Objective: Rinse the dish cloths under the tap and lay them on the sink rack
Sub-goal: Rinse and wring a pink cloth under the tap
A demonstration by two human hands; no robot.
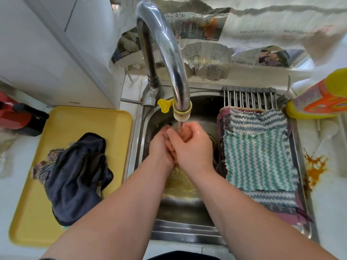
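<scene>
- Head camera view: a person's two hands meet directly under the spout of the chrome tap (165, 53), where a thin stream of water runs onto them over the steel sink (180, 203).
- Right hand (189, 147) is folded over the fingers of the left hand (159, 147), the two pressed together; the right fingers are curled, the left fingers are mostly hidden, and whether anything lies between the palms cannot be told.
- To the right of the tap, a metal rack (249, 98) spans the sink and carries three dish cloths laid flat in a stack: a green-and-white striped cloth (257, 162) on top, a blue-and-white striped cloth (257, 119) showing beyond its far and near edges, and a purple cloth (222, 117) peeking out beneath.
- To the left of the tap, a dark navy cloth (75, 177) lies crumpled on a yellow tray (75, 119), overlapping a patterned cloth (43, 166) at its left edge.
- Farther right of the tap than the rack, a yellow-and-orange bottle (323, 98) stands on the white surface (328, 203), with an orange stain (315, 167) nearer the camera.
- Behind the tap, torn newspaper (206, 25) covers the wall.
</scene>
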